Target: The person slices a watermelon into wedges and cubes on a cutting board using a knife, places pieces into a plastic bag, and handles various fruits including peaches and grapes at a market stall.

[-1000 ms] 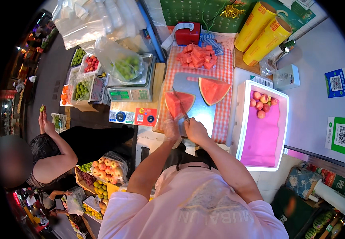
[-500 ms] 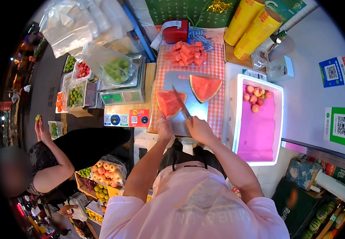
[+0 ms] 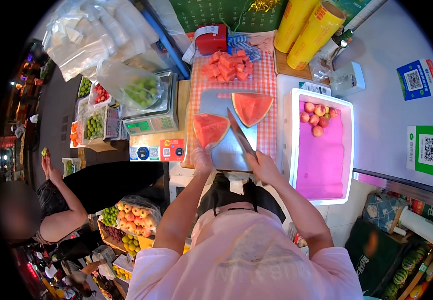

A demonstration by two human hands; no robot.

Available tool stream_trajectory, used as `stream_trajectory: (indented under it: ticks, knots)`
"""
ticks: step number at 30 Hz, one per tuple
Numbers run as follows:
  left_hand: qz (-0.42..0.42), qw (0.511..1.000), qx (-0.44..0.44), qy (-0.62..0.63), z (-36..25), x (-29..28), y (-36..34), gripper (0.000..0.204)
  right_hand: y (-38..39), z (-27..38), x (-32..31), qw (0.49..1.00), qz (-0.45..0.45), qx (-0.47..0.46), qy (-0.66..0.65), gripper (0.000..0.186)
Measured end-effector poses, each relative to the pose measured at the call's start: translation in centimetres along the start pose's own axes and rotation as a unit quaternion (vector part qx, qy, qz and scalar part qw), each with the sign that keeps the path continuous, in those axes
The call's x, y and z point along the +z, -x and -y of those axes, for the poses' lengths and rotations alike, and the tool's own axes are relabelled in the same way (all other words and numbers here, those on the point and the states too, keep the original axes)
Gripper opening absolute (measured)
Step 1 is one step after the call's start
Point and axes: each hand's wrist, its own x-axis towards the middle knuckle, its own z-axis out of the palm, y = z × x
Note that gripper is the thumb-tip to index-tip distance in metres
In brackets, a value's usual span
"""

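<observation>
A watermelon wedge lies on the left of the steel-grey cutting board, red flesh up. My left hand, in a clear plastic glove, grips this wedge at its near corner. In my right hand is a knife, its blade slanting away and leftward over the board, apart from the left wedge. A second watermelon wedge rests farther back on the right, close to the knife tip. Beyond the board, watermelon cubes are heaped in a clear tray on the checked cloth.
On the left stands a scale bearing a bag of green fruit. A white foam box with several peaches stands right. Yellow film rolls and a red printer are behind. Another person is at left.
My right hand has moved the knife to the right, from over the left wedge to the gap between the wedges. My left hand stays at the left wedge. The view has shifted slightly.
</observation>
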Motion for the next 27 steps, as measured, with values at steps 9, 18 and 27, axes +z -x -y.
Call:
stream_trajectory:
  ticks: [9,18,27]
  knots:
    - [0.038,0.995,0.047,0.081,-0.1,-0.9,0.2,0.037,-6.2,-2.1,3.9,0.994,0.074,0.005,-0.08,0.041]
    - [-0.038,0.999,-0.031,0.008,-1.6,-0.6,0.8,0.047,0.7,-2.6,-3.8,0.96,0.241,0.093,-0.108,0.032]
    - [-0.097,0.989,-0.028,0.109,0.5,1.2,0.0,0.04,-0.1,4.2,1.2,0.997,0.008,-0.071,-0.029,0.036]
